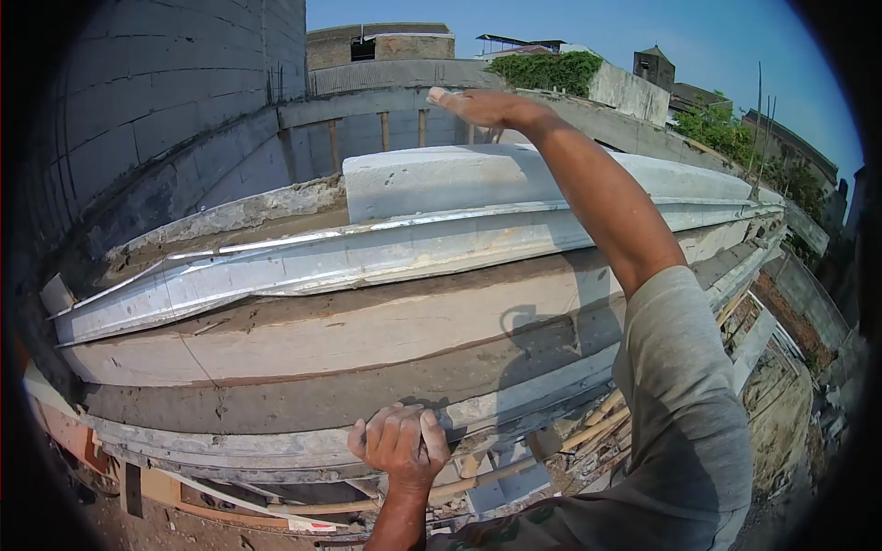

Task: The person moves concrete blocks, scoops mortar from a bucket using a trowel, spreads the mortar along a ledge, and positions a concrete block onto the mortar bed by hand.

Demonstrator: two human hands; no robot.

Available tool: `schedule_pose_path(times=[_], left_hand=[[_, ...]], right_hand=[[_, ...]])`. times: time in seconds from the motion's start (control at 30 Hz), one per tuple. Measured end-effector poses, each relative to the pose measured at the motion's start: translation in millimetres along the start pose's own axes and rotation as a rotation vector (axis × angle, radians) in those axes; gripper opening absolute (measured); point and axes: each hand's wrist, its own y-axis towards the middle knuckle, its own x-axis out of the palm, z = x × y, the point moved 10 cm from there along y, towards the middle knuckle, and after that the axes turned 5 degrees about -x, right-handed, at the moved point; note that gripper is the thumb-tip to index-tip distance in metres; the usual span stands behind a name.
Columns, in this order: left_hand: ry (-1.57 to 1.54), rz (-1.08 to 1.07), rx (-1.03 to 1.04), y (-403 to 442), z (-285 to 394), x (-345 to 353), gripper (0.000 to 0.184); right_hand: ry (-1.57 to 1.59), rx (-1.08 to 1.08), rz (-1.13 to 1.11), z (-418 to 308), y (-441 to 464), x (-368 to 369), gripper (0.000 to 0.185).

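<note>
My left hand (401,444) is closed over the front edge of a rough grey concrete ledge (276,444), knuckles up. My right hand (485,107) is raised at arm's length, fingers stretched out flat, with nothing seen in it. It appears above a row of pale lightweight blocks (441,184); whether it touches their top I cannot tell. In front of the blocks runs a long whitish metal channel (322,258), bent towards its left end. Below that lie a pale board-like face (276,344) and a grey mortar strip (276,401).
A tall grey block wall (184,83) rises on the left. Behind the blocks are wooden props (423,129) under a concrete beam (367,107). Bamboo poles (588,430) and rubble lie below the ledge. Thin steel bars (760,119) stick up at the right.
</note>
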Motion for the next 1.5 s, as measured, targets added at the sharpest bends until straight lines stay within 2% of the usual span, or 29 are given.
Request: schedule_pose_path(times=[0.07, 0.13, 0.17, 0.2, 0.23, 0.3, 0.4, 0.5, 0.53, 0.67, 0.73, 0.83, 0.93, 0.97, 1.0, 1.1, 1.23, 1.3, 1.33, 1.43, 1.47, 1.5], left_hand=[[0.011, -0.020, -0.002, -0.9, 2.0, -0.1, 0.014], [0.008, -0.022, -0.018, 0.9, 1.6, 2.1, 0.013], [0.013, -0.017, -0.017, 2.9, 2.0, 4.8, 0.013], [0.020, -0.026, -0.021, 2.2, 2.9, 5.1, 0.013], [0.026, -0.034, -0.020, 1.0, 2.6, 3.7, 0.013], [0.053, -0.023, -0.025, 1.2, 2.2, 2.2, 0.015], [0.093, -0.014, -0.015, -1.7, 1.3, 5.0, 0.015], [0.075, -0.032, -0.035, -4.4, -2.9, 6.0, 0.015], [0.071, -0.020, -0.023, -3.3, -1.3, 4.5, 0.015], [0.075, -0.018, -0.011, -3.6, -1.2, 5.3, 0.014], [0.069, -0.024, -0.010, -2.0, 1.1, 5.1, 0.015], [0.065, 0.002, -0.008, 0.2, 2.3, 5.5, 0.022], [0.065, -0.010, -0.011, -1.2, -0.1, 5.0, 0.026], [0.054, 0.002, -0.023, -0.2, 2.0, 6.3, 0.027], [0.051, 0.002, -0.014, 1.1, 4.1, 6.6, 0.028], [0.091, 0.009, -0.002, 0.5, 7.3, 5.8, 0.028], [0.091, 0.012, 0.024, -2.5, 8.6, 4.4, 0.027], [0.095, 0.029, 0.035, -3.9, 9.6, 3.9, 0.028], [0.101, 0.033, 0.039, -5.5, 8.5, 4.0, 0.028], [0.127, 0.035, 0.026, -4.8, 10.2, 4.6, 0.028], [0.138, 0.034, 0.019, -4.9, 10.3, 5.0, 0.028], [0.125, 0.041, 0.026, -4.9, 11.6, 5.3, 0.028]], right_hand=[[-0.018, -0.138, 0.023, 8.9, 15.3, -31.7, 0.100], [0.073, -0.116, 0.022, 9.9, 0.9, -36.3, 0.098], [0.118, -0.109, 0.020, 8.2, -8.1, -30.1, 0.097], [-0.024, 0.020, -0.066, 17.0, -31.2, 20.3, 0.090], [0.013, 0.072, -0.170, 18.9, -37.5, 39.4, 0.081], [0.133, 0.004, -0.300, 21.9, -23.0, 57.6, 0.074], [0.183, 0.054, -0.290, 19.4, -37.4, 53.8, 0.071], [0.179, 0.002, -0.135, 24.0, -24.1, 49.9, 0.075], [0.075, 0.021, -0.104, 32.0, -23.2, 43.1, 0.075], [-0.068, -0.039, 0.224, 52.5, -16.5, -44.1, 0.080], [-0.054, -0.066, 0.268, 61.7, -27.4, -84.3, 0.082], [-0.013, -0.031, 0.196, 83.8, -34.9, -88.3, 0.085], [-0.014, 0.180, -0.044, 125.1, -52.3, 15.8, 0.088], [0.097, 0.208, -0.089, 137.8, -42.9, 28.8, 0.090], [0.091, 0.141, -0.233, 131.2, -39.1, 36.5, 0.089], [0.076, 0.268, -0.189, 139.0, -47.9, 33.0, 0.088], [0.151, 0.267, -0.186, 122.5, -65.4, 23.6, 0.086], [0.128, 0.218, -0.095, 123.3, -56.3, 17.1, 0.083], [0.096, 0.077, 0.096, 123.8, -44.9, 6.3, 0.073], [0.128, 0.008, 0.371, 106.5, -75.7, -31.5, 0.066], [0.062, -0.003, 0.529, 99.3, -90.2, -44.3, 0.063], [0.068, 0.014, 0.506, 99.1, -95.5, -46.4, 0.064]])
